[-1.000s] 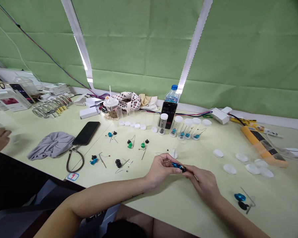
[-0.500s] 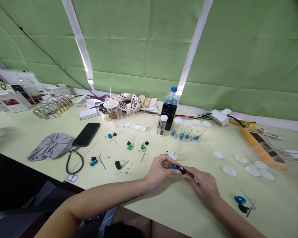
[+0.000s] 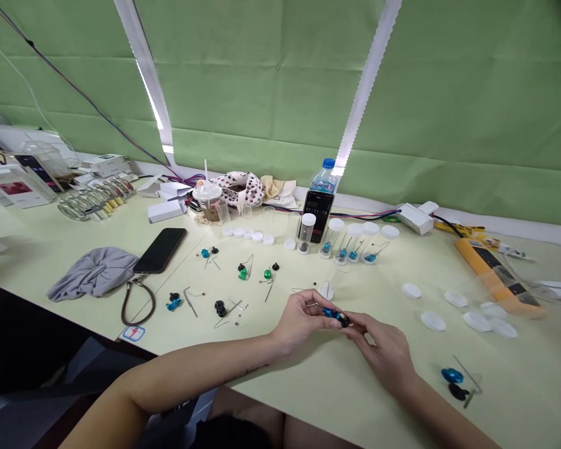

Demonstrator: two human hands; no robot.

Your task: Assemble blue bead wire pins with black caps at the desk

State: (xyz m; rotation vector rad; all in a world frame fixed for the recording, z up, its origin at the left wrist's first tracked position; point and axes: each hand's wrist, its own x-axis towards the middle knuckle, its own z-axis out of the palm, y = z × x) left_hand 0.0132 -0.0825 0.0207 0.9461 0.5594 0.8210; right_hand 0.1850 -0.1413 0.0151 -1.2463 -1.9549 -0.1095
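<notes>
Both hands meet over the desk [image 3: 308, 386] near its front edge, about midway along. The left hand [image 3: 303, 315] is curled, its fingers closed on the blue end of a small blue part [image 3: 330, 313]. The right hand [image 3: 383, 349] comes in from the right, fingertips pinched on the black knob [image 3: 343, 321] at the part's other end. The part is held between the two hands just above the desk, not resting on it.

Just behind the hands lies a white cap [image 3: 326, 290] with a thin wire beside it. Farther back, toward the middle of the desk, a row of clear vials [image 3: 350, 243] with white lids stands next to a propped phone [image 3: 316, 215] and a water bottle [image 3: 323, 178]. To the left of the hands, small blue, green and black pieces [image 3: 243, 272] and bent wires are scattered over the desk. Farther left lie a dark phone [image 3: 159, 249] with a looped strap and a grey cloth [image 3: 92, 279].

To the right, several loose white lids [image 3: 453, 305] lie spread out, with an orange power strip [image 3: 490, 274] behind them. Near the front right edge sit another blue piece [image 3: 451, 375] and a black piece [image 3: 458, 391], close together. A green blind [image 3: 271, 81] hangs behind the desk.
</notes>
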